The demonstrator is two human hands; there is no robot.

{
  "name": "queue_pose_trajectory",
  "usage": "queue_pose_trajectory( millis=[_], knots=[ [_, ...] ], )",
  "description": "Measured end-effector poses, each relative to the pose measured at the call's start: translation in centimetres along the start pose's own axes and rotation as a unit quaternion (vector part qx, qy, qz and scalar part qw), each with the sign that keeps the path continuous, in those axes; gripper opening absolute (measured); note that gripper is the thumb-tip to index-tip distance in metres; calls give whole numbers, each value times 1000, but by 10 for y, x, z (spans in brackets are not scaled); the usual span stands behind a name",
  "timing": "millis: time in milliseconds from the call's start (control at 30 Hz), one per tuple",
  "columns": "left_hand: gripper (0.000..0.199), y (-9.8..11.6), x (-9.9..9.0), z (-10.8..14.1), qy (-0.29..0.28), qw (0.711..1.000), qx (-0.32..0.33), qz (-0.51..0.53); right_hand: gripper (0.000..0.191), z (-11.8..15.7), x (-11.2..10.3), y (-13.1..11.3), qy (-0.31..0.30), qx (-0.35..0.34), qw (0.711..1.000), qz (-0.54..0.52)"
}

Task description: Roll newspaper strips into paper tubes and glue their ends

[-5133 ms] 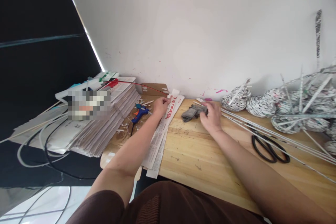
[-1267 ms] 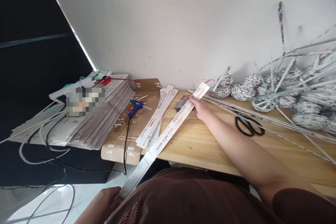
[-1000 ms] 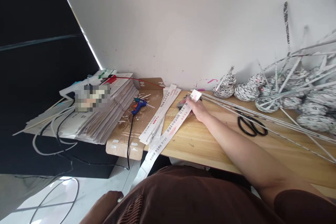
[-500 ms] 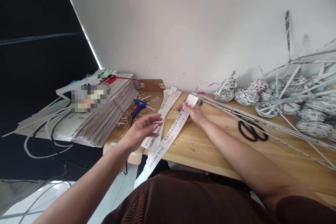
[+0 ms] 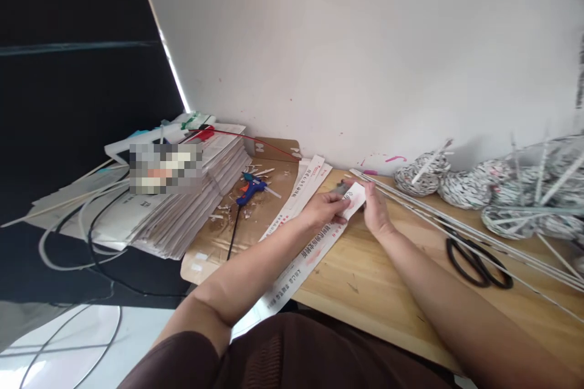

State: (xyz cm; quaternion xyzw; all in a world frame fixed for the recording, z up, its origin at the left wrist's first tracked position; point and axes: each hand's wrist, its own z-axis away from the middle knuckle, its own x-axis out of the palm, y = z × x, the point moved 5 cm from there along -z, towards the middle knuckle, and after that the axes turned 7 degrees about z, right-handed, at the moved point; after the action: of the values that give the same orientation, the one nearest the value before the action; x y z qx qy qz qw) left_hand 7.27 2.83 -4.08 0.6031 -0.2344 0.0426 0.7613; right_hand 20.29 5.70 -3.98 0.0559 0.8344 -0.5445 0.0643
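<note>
A: ok, what could you make out on the far left?

B: A fat paper stack (image 5: 196,209), though a pixelated patch (image 5: 165,169) blotted out whatever lay on top. Next, a blue glue gun (image 5: 250,192) on cardboard (image 5: 276,185), its cord disappearing behind the left forearm.

A: And the loose strips (image 5: 306,183)?

B: Just left of the hands, lower parts covered by that same forearm.

A: So where was the printed strip?

B: It slanted across the bench (image 5: 374,292), top end right between both hands. The left grip (image 5: 325,209) was pinched on it near that end. Its bottom end got hard to make out around the forearm and shirt.

A: Right hand?

B: The right grip (image 5: 376,213) was up against the tip, but I couldn't tell if it was pinching. Something grey (image 5: 340,188) was mostly hidden behind the hands.

A: Anything further right?

B: Thin rods (image 5: 406,202) crossing over the black scissors (image 5: 474,258), blades barely visible, then woven bundles (image 5: 469,185) cut off by the frame edge.
</note>
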Motion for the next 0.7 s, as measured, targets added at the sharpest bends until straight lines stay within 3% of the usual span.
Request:
queue_pose_trajectory(
  millis=[167, 333, 400, 567, 700],
  knots=[
    [41, 4, -12, 22, -45, 998, 37, -20, 44, -8, -2, 18, -13, 10, 992, 128],
    [41, 8, -36, 52, -91, 995, -14, -27, 24, -9, 5, 19, -48, -48, 965, 254],
    [39, 13, -50, 69, -82, 996, -29, -27, 23, -9, 5, 19, -51, -54, 959, 274],
    [31, 25, -93, 135, 26, 997, -70, -37, 24, -10, 4, 18, -52, -46, 953, 295],
    [32, 21, -134, 192, 207, 976, -72, -16, 22, -10, 5, 14, -49, -51, 957, 281]
  ],
)
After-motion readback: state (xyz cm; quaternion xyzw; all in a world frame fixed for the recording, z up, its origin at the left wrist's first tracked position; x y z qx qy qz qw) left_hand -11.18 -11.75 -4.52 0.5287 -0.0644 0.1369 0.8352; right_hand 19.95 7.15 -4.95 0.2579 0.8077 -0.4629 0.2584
